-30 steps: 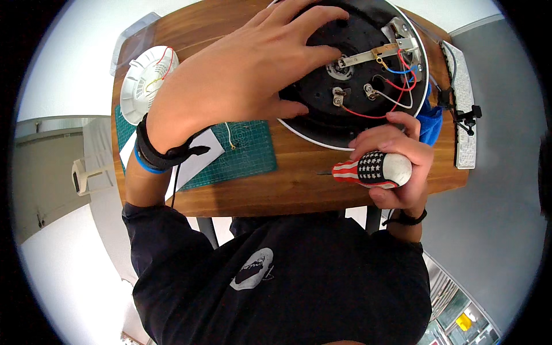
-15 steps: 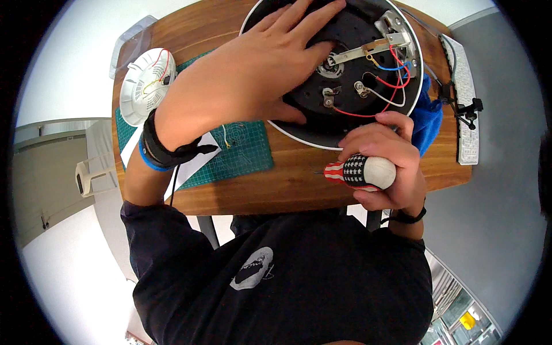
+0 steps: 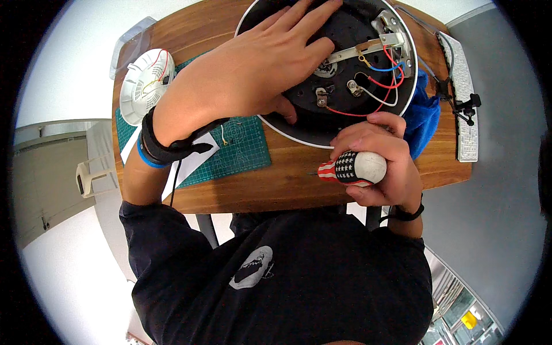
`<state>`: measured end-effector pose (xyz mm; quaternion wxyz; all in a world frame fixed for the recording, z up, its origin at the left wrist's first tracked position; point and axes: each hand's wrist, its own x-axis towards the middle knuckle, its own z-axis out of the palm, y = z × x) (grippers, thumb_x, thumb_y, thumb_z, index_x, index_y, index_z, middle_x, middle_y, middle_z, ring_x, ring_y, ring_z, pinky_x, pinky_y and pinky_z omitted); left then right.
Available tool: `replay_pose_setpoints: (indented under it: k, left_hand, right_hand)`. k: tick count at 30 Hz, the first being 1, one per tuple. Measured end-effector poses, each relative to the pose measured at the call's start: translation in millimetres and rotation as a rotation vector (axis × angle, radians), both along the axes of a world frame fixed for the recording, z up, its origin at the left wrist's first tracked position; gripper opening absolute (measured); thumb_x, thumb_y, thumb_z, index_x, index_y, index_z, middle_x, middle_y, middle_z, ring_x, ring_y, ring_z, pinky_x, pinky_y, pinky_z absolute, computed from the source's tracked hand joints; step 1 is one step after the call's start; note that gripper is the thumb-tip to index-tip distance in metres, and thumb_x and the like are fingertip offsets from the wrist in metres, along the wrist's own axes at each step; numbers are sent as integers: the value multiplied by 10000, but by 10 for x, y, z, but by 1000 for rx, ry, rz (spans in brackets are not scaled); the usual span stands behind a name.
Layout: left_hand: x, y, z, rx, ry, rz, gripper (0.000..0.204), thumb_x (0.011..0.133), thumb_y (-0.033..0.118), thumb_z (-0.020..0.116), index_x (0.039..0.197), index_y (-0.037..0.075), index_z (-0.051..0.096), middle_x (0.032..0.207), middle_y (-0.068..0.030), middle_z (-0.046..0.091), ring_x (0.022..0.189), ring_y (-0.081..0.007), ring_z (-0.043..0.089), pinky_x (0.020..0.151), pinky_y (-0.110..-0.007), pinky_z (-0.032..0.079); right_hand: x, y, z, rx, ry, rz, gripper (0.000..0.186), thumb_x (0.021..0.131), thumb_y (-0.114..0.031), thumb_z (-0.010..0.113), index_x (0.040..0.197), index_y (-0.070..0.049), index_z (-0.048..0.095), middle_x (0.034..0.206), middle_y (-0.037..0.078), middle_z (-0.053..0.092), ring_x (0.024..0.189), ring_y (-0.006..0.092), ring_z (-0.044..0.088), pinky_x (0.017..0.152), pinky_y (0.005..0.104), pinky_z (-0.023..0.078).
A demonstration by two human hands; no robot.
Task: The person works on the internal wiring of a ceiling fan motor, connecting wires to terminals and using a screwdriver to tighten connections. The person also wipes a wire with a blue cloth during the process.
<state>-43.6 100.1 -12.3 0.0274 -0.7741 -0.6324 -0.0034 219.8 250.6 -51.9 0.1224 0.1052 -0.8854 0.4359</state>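
Observation:
A round appliance housing with a white rim and dark inside lies bottom-up at the far middle of the table. Within it are metal terminals, a metal strip and red, blue and white wires. My left hand rests across its left side, fingers spread and flat. In my right hand is a stubby screwdriver with a white, star-and-stripe patterned handle. Its thin tip points left, apart from the housing, over the bare wood. The fingers of that hand also touch the housing's near right rim.
A white vented plastic cover with thin wires sits at the left. Beneath my left forearm are a green cutting mat and white paper. A blue cloth lies right of the housing, beside a white power strip or keyboard-like bar and a cable.
The housing has shifted slightly left, with both hands. The screwdriver has moved a little left and up with my right hand.

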Motion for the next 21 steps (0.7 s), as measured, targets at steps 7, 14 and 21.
replay_pose_setpoints:
  k: [7,14,21]
  left_hand:
    - [139,-57,331,-134,-142,115,978,868,448,932,1539,-104,484,1804,-408,133,1692,-580,151,1384,-623,265]
    - [293,-162,209,296,-279,40,381,948,125,846,1250,-8,657,1420,-206,625,1411,-379,603,1153,-482,523]
    - [543,-279,17,316,-374,267,179,887,87,865,1029,69,758,1038,-90,679,871,-328,744,740,-455,592]
  right_hand:
    - [4,-17,11,2,-11,-5,564,780,-365,960,1229,-102,743,1173,73,798,1175,262,754,1228,448,354]
    - [1,-6,10,7,-9,-13,570,770,-363,959,1229,-100,746,1160,73,800,1167,267,754,1230,450,352]
    - [-3,-6,24,8,-32,-6,574,766,-384,965,1218,-104,749,1161,74,793,1155,275,754,1223,458,364]
